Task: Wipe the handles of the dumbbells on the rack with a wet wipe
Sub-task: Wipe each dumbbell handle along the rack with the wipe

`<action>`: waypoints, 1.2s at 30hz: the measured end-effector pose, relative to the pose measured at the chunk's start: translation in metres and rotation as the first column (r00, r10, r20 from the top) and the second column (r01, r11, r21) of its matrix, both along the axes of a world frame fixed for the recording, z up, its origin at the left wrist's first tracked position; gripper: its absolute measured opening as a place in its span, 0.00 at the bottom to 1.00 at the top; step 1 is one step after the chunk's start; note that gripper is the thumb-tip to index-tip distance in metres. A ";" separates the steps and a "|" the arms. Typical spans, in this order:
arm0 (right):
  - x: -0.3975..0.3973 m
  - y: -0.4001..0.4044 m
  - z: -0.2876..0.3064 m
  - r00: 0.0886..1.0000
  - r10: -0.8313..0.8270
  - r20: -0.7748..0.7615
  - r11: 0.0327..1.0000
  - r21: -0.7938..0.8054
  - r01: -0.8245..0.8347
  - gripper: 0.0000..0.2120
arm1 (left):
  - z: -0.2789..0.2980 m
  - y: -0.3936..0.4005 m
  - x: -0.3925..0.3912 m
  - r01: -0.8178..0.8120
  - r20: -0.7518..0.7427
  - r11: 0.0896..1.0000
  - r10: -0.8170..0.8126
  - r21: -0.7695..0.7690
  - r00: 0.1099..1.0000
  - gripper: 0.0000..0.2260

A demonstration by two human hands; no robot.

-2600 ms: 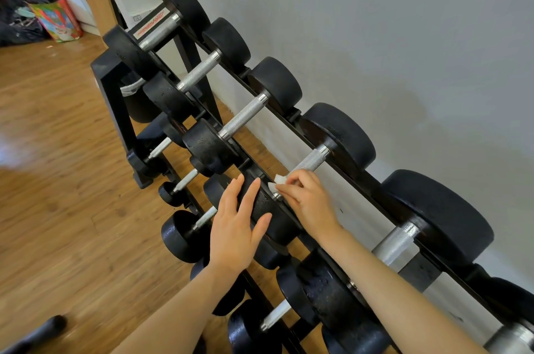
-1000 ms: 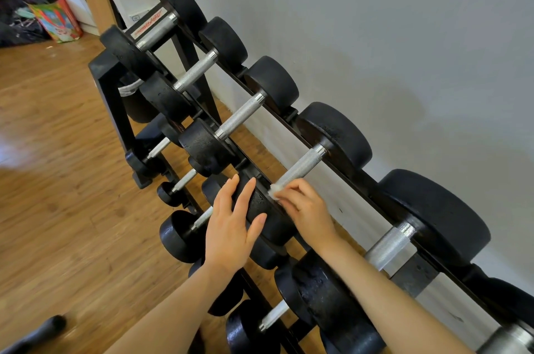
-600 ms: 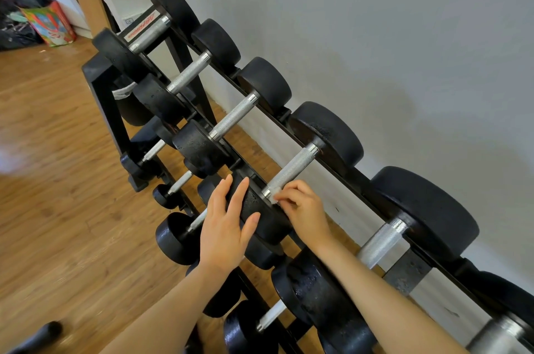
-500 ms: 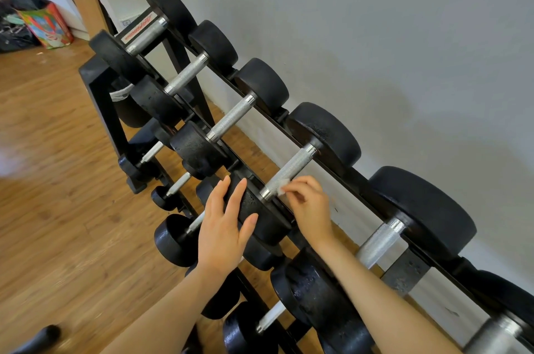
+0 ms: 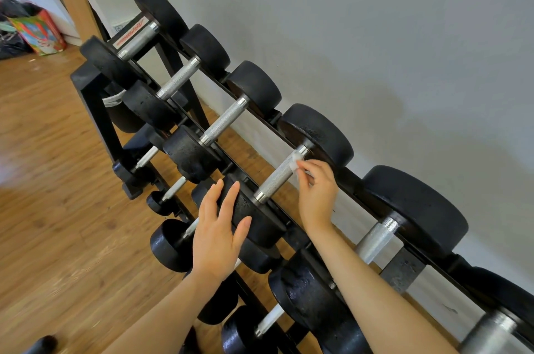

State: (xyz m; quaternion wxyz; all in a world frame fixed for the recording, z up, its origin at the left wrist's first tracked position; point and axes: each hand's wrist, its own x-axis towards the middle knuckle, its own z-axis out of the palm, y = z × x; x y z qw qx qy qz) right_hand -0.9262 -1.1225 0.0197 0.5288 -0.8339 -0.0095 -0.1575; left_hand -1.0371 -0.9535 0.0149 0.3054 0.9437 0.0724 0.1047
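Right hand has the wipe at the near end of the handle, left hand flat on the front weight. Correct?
Not quite. In the head view the right hand pinches the wipe at the handle's far, wall-side end. The left hand does rest flat on the front weight.

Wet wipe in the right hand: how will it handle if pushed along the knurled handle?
Probably floppy: the wet wipe shows only as a crumpled scrap pinched by the right hand. Likely drags or snags on the knurled handle. Looks near weightless.
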 end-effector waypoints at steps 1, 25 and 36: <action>-0.002 0.003 0.000 1.000 -0.008 0.013 1.000 -0.008 0.008 0.11 | 0.000 0.000 0.000 0.000 0.002 1.000 0.000 -0.001 1.000 0.27; -0.013 0.013 0.004 1.000 0.014 -0.006 0.993 -0.117 -0.015 0.10 | 0.004 -0.002 -0.002 -0.008 -0.047 1.000 0.007 -0.014 0.999 0.29; -0.034 0.011 0.012 0.923 0.347 -0.169 0.889 -0.253 -0.381 0.09 | 0.014 -0.002 -0.002 -0.011 -0.112 1.000 0.012 0.006 0.994 0.31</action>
